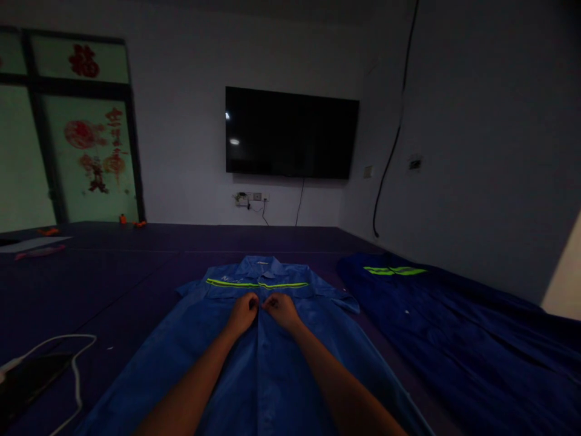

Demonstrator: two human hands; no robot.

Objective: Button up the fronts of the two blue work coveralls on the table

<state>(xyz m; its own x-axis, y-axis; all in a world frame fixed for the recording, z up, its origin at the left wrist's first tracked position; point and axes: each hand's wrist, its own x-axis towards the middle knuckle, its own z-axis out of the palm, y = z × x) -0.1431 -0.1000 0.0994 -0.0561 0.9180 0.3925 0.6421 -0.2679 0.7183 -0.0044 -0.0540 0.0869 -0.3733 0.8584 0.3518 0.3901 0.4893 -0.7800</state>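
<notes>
A blue short-sleeved work shirt (pixel 290 351) with a yellow-green reflective stripe across the chest lies face up on the dark purple surface, its collar pointing away from me. My left hand (pixel 245 310) is closed, fingers curled in a pinch at the left side of the front placket, just below the stripe. Opposite it, my right hand (pixel 280 307) pinches at the placket's right side, a small gap between the two. Any button under the fingertips is too dark and small to make out.
To the right lies a darker blue garment (pixel 436 327) with reflective strips. A black phone-like object (pixel 36 378) with a white cable (pixel 77 369) rests at the near left. Small orange items (pixel 140 224) sit by the door. A television (pixel 290 133) hangs on the far wall.
</notes>
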